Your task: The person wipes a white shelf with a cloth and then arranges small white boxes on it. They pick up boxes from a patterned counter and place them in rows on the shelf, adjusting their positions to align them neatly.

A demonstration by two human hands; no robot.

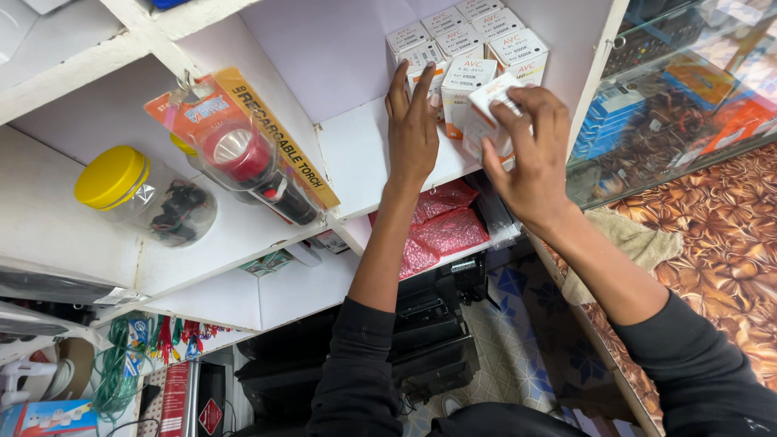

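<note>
small white cardboard box (488,113), squarish with orange print, sits gripped in the right hand (530,154), fingers curled round it, just in front of a stack of matching boxes (473,44) on the white shelf (364,162). left hand (411,125) is spread flat, fingertips touching the stack's leftmost boxes, holding nothing.

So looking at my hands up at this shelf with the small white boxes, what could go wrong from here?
1. The stack of small white boxes sits near the shelf edge; the left hand pressing on it might nudge some off.
2. The right hand holds one white box by its fingers only, so it could slip.
3. The packaged torch hangs close to the left arm and may get knocked.
</note>
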